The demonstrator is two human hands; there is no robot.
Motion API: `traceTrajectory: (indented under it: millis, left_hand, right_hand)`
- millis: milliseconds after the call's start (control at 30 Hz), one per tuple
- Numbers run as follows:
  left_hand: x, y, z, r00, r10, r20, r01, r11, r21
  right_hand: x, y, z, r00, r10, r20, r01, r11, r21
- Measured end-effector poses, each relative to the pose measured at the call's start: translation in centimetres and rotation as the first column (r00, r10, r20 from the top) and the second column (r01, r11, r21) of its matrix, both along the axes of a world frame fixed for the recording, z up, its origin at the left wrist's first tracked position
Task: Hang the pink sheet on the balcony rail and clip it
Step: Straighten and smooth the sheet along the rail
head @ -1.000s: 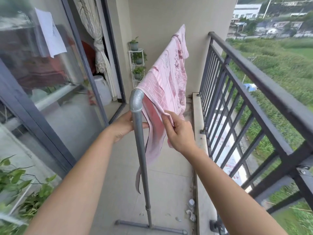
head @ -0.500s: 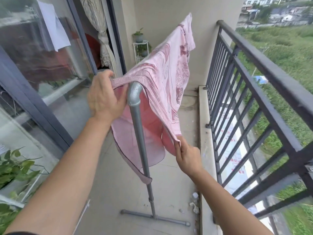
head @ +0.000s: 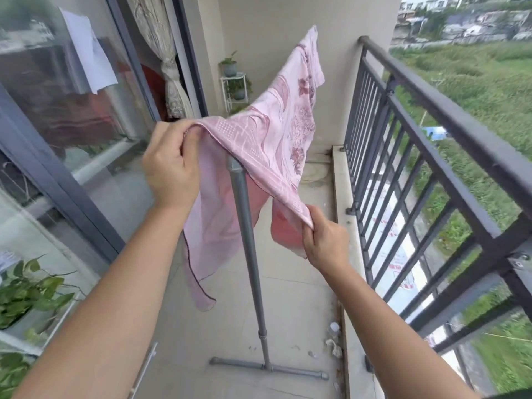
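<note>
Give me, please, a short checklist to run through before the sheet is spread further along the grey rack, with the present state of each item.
1. Left hand grips the pink sheet at its near top edge: ok.
2. Right hand pinches the lower hem: ok.
3. Sheet lies over the grey rack, not on the floor: ok.
4. Sheet spread flat, free of bunching: not ok, it is gathered and folded near the post.
5. Sheet clear of the black balcony railing: ok, a gap shows.
6. Clips within reach: cannot tell, none is visible.
</note>
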State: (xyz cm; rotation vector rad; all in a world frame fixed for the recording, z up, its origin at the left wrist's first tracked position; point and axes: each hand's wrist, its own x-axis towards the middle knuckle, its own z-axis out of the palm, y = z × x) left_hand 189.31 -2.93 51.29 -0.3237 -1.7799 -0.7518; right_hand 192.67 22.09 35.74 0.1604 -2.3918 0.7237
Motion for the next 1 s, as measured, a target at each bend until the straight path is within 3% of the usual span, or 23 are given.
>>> traceTrajectory:
  millis: [100, 167, 233, 333, 400, 467, 567, 633, 800, 900, 1000]
  left_hand:
    - [-0.9, -0.7, -3.1, 0.975, 0.026, 0.221, 0.030, 0.969, -0.244]
    - [-0.7, -1.7, -4.5, 0.947, 0.054, 0.316, 0.051, 0.948, -0.313]
    - [-0.5, -2.6, -3.3, 0.944, 0.044, 0.327, 0.021, 0.981, -0.194]
    - [-1.4, -4.1, 1.5, 0.958, -0.041, 0.285, 0.029, 0.998, 0.047]
    - [-2.3, -4.2, 3.6, 0.966, -0.098, 0.238, 0.109, 0.993, -0.033]
    - [-2.8, -4.1, 3.3, 0.954, -0.127, 0.270, 0.179, 0.968, -0.174]
    - [-3.0, -3.8, -1.0, 0.888, -0.135, 0.440, 0.306, 0.887, -0.346]
    - [-3.3, -3.8, -3.8, 0.873, -0.134, 0.469, 0.349, 0.842, -0.410]
    - [-4.9, -3.3, -5.8, 0.808, -0.274, 0.522, 0.451, 0.858, -0.246]
    - [-6.1, -2.7, -7.0, 0.750, -0.327, 0.575, 0.521, 0.828, -0.207]
    - [-7.0, -2.5, -9.9, 0.651, -0.264, 0.712, 0.580, 0.778, -0.242]
  right_hand:
    - [1.0, 0.1, -2.1, 0.975, -0.114, 0.192, 0.088, 0.987, 0.134]
    - [1.7, -1.2, -2.0, 0.940, -0.205, 0.272, 0.157, 0.970, 0.188]
    - [2.0, -2.7, -0.1, 0.922, -0.290, 0.256, 0.271, 0.957, 0.105]
    - [0.9, -3.4, 4.1, 0.864, -0.454, 0.218, 0.496, 0.841, -0.216]
    - [0.5, -2.9, 5.6, 0.806, -0.549, 0.222, 0.592, 0.759, -0.272]
    - [1.5, -2.7, 5.0, 0.742, -0.598, 0.301, 0.655, 0.743, -0.139]
    - [3.4, -4.7, 0.9, 0.670, -0.592, 0.448, 0.582, 0.793, 0.179]
    - [3.3, -7.0, -1.3, 0.662, -0.578, 0.477, 0.532, 0.811, 0.244]
    - [0.4, -10.4, -5.6, 0.584, -0.513, 0.629, 0.509, 0.835, 0.208]
    - [-0.7, -10.5, -8.3, 0.627, -0.482, 0.612, 0.550, 0.830, 0.090]
    - [-0.6, -11.3, -10.7, 0.614, -0.539, 0.577, 0.613, 0.786, 0.081]
